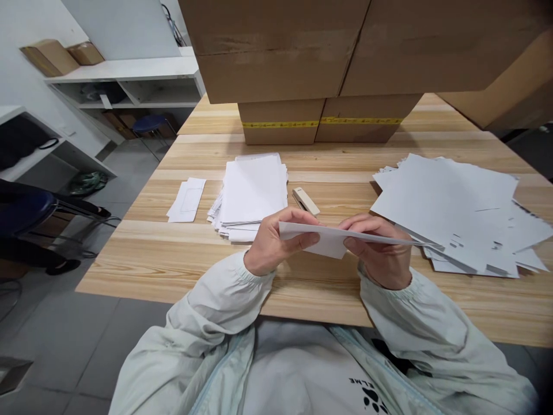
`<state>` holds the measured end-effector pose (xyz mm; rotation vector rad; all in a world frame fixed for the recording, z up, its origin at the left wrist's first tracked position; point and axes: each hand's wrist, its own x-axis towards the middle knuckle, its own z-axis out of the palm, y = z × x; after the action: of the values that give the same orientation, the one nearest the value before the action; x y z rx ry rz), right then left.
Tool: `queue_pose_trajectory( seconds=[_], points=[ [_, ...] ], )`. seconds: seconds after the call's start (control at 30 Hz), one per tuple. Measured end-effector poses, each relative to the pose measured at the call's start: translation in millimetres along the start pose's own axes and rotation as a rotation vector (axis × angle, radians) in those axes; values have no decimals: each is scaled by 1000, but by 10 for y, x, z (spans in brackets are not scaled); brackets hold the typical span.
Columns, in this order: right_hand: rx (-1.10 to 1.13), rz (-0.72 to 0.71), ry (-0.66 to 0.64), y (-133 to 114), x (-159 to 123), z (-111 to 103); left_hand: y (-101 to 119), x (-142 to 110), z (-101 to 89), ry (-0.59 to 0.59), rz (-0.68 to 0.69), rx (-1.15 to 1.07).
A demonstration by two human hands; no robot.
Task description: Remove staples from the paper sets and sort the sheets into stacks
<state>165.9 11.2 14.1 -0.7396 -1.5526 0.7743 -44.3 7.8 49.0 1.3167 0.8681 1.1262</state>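
Left hand [274, 242], right hand [385, 253]: grip pinched closed on white paper [330, 246] | keep edges level, pressure even (thin stock likely buckles) | stapler [306, 201] lies farther

The left hand [274, 242] and right hand [389, 259] pinch white paper [330, 248]; a stapler [306, 202] (cream-coloured) lies just beyond the left hand.

Upper boxes [276, 55] cropped above, left hand [273, 241] partly behind paper [330, 246]

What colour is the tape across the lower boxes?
The tape is yellow with dark markings; head view.
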Motion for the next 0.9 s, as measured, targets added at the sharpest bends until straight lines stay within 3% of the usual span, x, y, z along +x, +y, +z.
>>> queue_pose_trajectory(
  seconds=[0.4,0.57,0.83,0.9],
  points=[
    [39,-53,89,-59,16,33,185,32,118,-13,46,-7],
    [46,-52,131,-60,28,29,162,67,58,45,11,-26],
    [39,-59,116,17,6,27,123,84,83,21,26,-10],
    [-8,-43,167,33,-36,27,74,87,113,28,51,-13]
  ],
)
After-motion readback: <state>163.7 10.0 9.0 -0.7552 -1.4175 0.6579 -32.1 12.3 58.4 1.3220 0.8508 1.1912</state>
